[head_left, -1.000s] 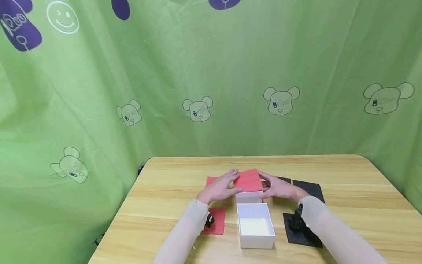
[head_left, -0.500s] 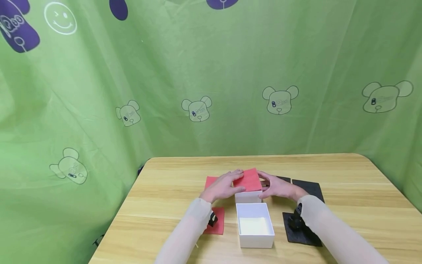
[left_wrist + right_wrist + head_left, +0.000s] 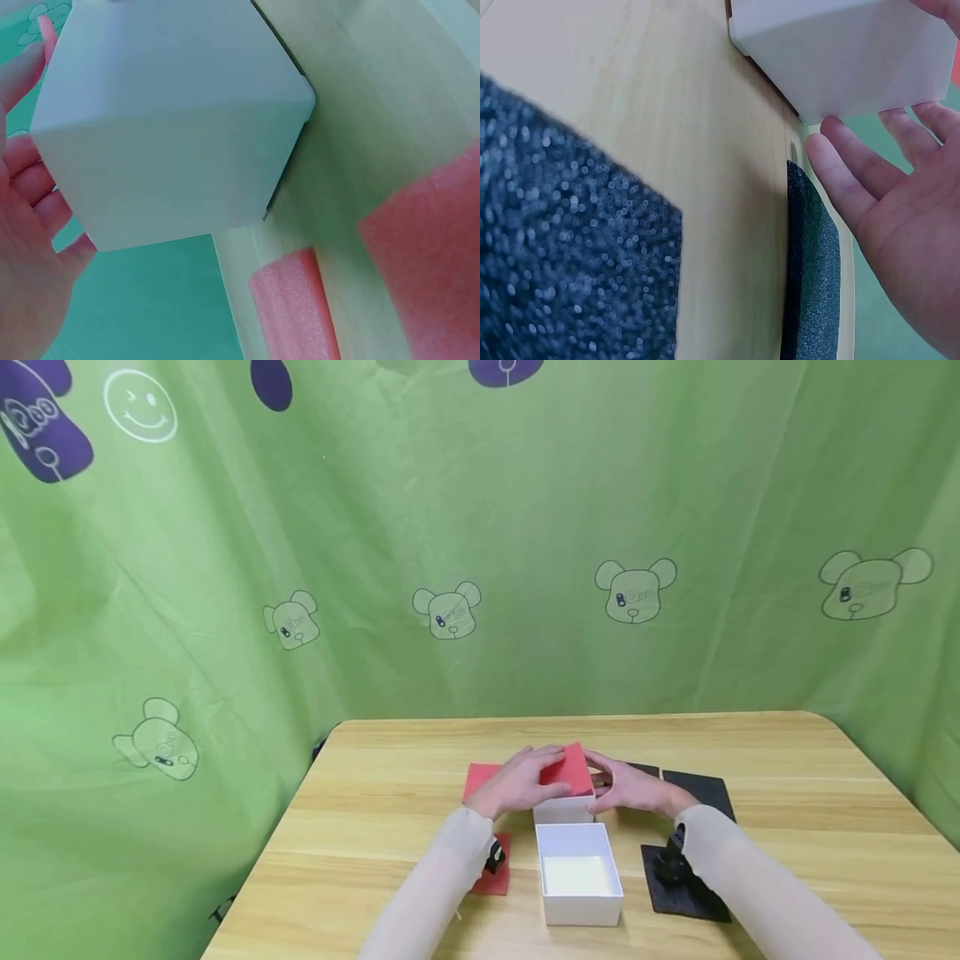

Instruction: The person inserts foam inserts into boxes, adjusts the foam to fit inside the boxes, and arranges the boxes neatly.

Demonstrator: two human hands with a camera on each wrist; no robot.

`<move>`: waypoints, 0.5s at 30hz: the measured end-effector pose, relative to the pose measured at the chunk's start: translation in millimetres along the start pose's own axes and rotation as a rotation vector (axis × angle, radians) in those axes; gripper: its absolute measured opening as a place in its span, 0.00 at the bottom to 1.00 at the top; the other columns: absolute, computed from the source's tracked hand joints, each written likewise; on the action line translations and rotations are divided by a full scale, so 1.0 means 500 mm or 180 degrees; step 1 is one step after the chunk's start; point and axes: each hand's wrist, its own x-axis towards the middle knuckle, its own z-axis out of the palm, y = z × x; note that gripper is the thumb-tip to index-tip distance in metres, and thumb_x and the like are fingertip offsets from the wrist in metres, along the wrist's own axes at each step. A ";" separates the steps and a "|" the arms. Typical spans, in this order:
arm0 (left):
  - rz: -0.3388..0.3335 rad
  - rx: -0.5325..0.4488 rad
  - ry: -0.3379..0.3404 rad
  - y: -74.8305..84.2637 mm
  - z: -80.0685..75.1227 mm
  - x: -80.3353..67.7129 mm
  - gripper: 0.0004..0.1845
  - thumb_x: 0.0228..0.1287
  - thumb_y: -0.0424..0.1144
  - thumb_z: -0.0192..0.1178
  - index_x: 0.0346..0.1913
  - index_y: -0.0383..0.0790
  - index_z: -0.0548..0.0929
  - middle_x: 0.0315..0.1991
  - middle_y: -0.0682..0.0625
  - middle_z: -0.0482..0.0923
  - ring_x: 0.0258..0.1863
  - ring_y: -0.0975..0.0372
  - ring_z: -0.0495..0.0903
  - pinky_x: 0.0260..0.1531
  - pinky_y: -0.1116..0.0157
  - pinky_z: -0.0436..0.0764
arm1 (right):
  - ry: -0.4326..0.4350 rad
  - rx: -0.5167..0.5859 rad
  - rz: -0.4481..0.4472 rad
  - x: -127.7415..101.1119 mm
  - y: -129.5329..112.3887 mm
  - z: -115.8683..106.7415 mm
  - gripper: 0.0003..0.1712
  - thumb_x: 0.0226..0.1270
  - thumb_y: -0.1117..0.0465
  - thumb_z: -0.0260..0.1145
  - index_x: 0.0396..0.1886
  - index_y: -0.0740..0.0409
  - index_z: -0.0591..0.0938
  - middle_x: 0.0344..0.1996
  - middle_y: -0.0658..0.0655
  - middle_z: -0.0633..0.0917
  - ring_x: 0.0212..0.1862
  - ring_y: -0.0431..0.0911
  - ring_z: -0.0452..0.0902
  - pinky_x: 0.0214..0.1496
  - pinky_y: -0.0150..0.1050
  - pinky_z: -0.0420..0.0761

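At the middle of the table stands a white box (image 3: pixel 562 811), topped by a red foam sheet (image 3: pixel 579 768). My left hand (image 3: pixel 520 783) lies across the top of that sheet, its fingers extended over the red surface. From the other side my right hand (image 3: pixel 636 787) holds the box, thumb near the front corner and fingers reaching round the far side. In the right wrist view those fingertips touch the edge of the white box (image 3: pixel 855 60). The left wrist view has the left hand (image 3: pixel 34 247) along the box's upper edge.
Directly in front sits a second white box (image 3: pixel 581 911), lidless. Red foam sheets (image 3: pixel 491 881) lie on the left, black foam sheets (image 3: pixel 682 897) on the right, some partly behind the arms. A green curtain (image 3: pixel 525 652) hangs behind the wooden table (image 3: pixel 352 860).
My left hand has slid rightward across the red sheet, covering more of it. The right hand and both boxes stay nearly in place.
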 end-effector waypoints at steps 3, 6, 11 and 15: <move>0.0006 -0.0004 0.0010 0.001 0.001 0.004 0.36 0.64 0.61 0.54 0.69 0.45 0.66 0.69 0.55 0.62 0.68 0.64 0.58 0.69 0.64 0.53 | -0.0003 0.0023 0.0025 0.002 0.002 0.001 0.60 0.52 0.65 0.74 0.76 0.56 0.44 0.69 0.70 0.55 0.64 0.63 0.63 0.57 0.45 0.76; 0.0030 0.0006 -0.0012 0.003 -0.001 0.007 0.35 0.63 0.59 0.55 0.69 0.45 0.67 0.68 0.54 0.63 0.67 0.63 0.60 0.67 0.66 0.57 | 0.0018 0.0049 0.0060 0.002 0.001 0.001 0.61 0.51 0.64 0.75 0.76 0.55 0.44 0.69 0.69 0.57 0.64 0.62 0.63 0.56 0.45 0.77; 0.0117 0.0086 -0.0088 0.009 -0.004 0.014 0.34 0.64 0.56 0.56 0.68 0.43 0.67 0.67 0.54 0.65 0.66 0.65 0.61 0.65 0.70 0.59 | 0.0032 0.0027 0.0046 0.001 0.000 0.000 0.60 0.51 0.64 0.75 0.75 0.57 0.45 0.68 0.71 0.58 0.64 0.63 0.63 0.55 0.44 0.77; 0.0148 0.0141 -0.0121 0.011 -0.004 0.017 0.33 0.64 0.55 0.58 0.68 0.44 0.68 0.67 0.54 0.65 0.66 0.65 0.61 0.65 0.70 0.59 | 0.0007 0.0036 0.0013 0.001 -0.001 0.001 0.60 0.52 0.64 0.74 0.75 0.58 0.44 0.68 0.72 0.58 0.64 0.64 0.62 0.55 0.44 0.77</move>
